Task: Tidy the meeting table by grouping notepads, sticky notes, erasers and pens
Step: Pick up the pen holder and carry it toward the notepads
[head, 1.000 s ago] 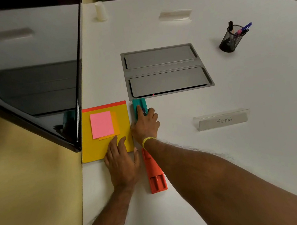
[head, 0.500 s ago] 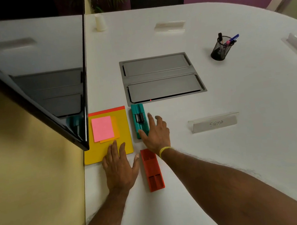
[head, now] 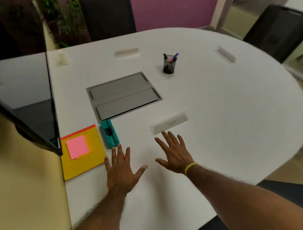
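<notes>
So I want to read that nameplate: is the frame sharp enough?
Head view: motion blur smears the nameplate, so its writing is illegible; both the left hand and right hand are soft-edged; the wide lens bends the table edge.

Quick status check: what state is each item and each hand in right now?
Left hand: open, fingers spread, holding nothing.
Right hand: open, empty, above the table.
Yellow notepad: closed, flat, pink sticky note on it.
Teal eraser: flat beside the notepad.
Pen holder: upright, pens inside.
Grey cable hatch: shut.
</notes>
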`<state>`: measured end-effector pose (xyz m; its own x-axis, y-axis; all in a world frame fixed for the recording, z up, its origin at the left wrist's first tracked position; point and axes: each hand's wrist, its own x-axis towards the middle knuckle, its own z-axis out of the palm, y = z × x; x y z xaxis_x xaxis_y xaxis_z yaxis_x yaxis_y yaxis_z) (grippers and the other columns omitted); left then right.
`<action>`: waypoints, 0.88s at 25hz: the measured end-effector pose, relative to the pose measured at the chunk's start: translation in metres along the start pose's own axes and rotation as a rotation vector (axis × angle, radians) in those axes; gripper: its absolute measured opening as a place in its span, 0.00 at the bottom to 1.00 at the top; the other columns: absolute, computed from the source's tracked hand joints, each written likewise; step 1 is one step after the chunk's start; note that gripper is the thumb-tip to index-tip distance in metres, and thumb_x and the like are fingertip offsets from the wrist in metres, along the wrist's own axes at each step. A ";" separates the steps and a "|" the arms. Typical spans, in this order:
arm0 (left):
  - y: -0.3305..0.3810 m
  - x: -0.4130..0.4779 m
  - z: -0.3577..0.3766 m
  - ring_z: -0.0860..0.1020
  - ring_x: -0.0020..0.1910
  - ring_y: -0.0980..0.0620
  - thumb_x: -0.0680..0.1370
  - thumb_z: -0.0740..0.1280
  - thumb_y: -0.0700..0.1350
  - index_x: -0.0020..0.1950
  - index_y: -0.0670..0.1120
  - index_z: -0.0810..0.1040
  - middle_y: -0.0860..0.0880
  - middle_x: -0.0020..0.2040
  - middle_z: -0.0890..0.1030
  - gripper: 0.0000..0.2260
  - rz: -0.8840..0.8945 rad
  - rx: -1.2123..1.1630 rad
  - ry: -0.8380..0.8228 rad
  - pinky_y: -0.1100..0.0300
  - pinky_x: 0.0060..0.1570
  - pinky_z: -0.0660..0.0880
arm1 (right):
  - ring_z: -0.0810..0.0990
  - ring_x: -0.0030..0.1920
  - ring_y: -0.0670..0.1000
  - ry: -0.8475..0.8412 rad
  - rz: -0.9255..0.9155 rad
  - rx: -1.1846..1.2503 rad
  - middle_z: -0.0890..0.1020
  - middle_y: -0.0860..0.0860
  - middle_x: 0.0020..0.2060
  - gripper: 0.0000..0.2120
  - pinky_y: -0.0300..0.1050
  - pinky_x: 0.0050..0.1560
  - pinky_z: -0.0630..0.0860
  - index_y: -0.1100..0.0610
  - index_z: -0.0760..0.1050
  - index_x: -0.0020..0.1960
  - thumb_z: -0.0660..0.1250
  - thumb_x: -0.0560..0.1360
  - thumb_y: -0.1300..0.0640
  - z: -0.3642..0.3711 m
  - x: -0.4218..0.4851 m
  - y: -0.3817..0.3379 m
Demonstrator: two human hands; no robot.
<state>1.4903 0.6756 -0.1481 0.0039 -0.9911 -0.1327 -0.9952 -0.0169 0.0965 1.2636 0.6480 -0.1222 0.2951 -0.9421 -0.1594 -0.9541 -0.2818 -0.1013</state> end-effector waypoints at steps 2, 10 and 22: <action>0.030 -0.007 -0.007 0.42 0.79 0.42 0.67 0.38 0.80 0.80 0.52 0.48 0.45 0.80 0.44 0.48 0.057 0.012 0.000 0.37 0.75 0.42 | 0.39 0.79 0.58 0.003 0.032 -0.022 0.40 0.55 0.79 0.39 0.61 0.75 0.37 0.47 0.41 0.80 0.51 0.76 0.31 -0.012 -0.029 0.026; 0.161 -0.055 -0.047 0.36 0.78 0.43 0.66 0.34 0.79 0.80 0.51 0.45 0.44 0.80 0.41 0.49 0.142 0.077 0.129 0.36 0.74 0.38 | 0.39 0.79 0.58 0.041 0.080 -0.106 0.39 0.55 0.79 0.49 0.65 0.74 0.37 0.46 0.37 0.79 0.55 0.70 0.24 -0.071 -0.125 0.152; 0.303 -0.130 -0.085 0.42 0.79 0.44 0.67 0.33 0.78 0.80 0.50 0.48 0.44 0.81 0.45 0.49 0.061 0.087 0.250 0.37 0.74 0.40 | 0.41 0.79 0.57 0.080 0.016 -0.118 0.42 0.55 0.79 0.49 0.64 0.74 0.38 0.46 0.39 0.79 0.56 0.70 0.24 -0.128 -0.220 0.285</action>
<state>1.1963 0.7880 -0.0175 -0.0433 -0.9919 0.1195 -0.9989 0.0449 0.0105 0.9206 0.7519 0.0097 0.2795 -0.9568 -0.0808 -0.9593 -0.2817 0.0180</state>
